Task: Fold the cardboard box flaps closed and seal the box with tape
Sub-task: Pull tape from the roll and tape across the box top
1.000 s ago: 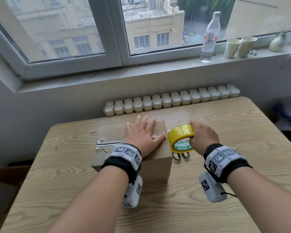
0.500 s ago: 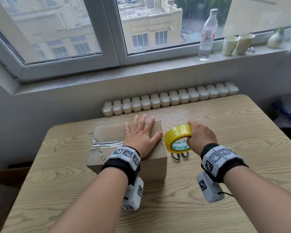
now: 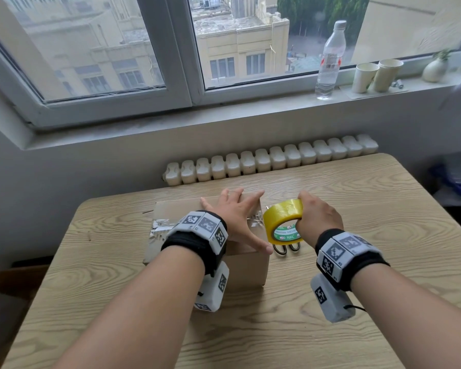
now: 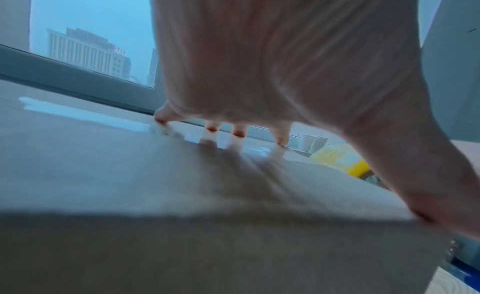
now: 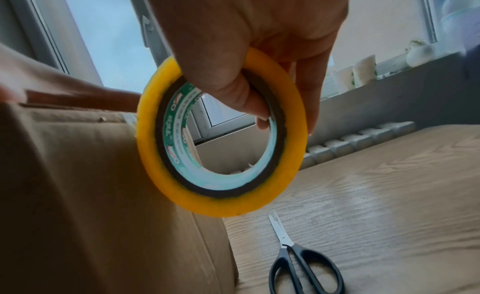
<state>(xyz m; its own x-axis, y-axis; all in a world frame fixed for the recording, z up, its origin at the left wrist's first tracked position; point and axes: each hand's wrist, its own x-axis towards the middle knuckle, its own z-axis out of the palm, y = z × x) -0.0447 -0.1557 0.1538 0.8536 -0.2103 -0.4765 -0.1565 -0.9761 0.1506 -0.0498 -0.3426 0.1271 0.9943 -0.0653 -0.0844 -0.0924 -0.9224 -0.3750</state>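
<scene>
A brown cardboard box (image 3: 246, 265) sits closed on the wooden table (image 3: 357, 209), with a strip of clear tape (image 3: 161, 226) running across its top. My left hand (image 3: 236, 217) lies flat on the box top, fingers spread and straight; the left wrist view shows the fingertips (image 4: 213, 128) pressing the cardboard (image 4: 182, 195). My right hand (image 3: 318, 218) grips a yellow tape roll (image 3: 284, 221) just off the box's right edge, thumb through the core. In the right wrist view the roll (image 5: 221, 197) hangs beside the box wall (image 5: 91, 195).
Black-handled scissors (image 5: 298, 259) lie on the table right of the box, under the roll. A white radiator (image 3: 272, 159) runs along the table's far edge. On the windowsill stand a water bottle (image 3: 329, 61), two paper cups (image 3: 375, 74) and a small vase (image 3: 435, 67).
My left hand has spread wider over the box top, its thumb now reaching the near right corner. The tape roll stays at the box's right edge in my right hand.
</scene>
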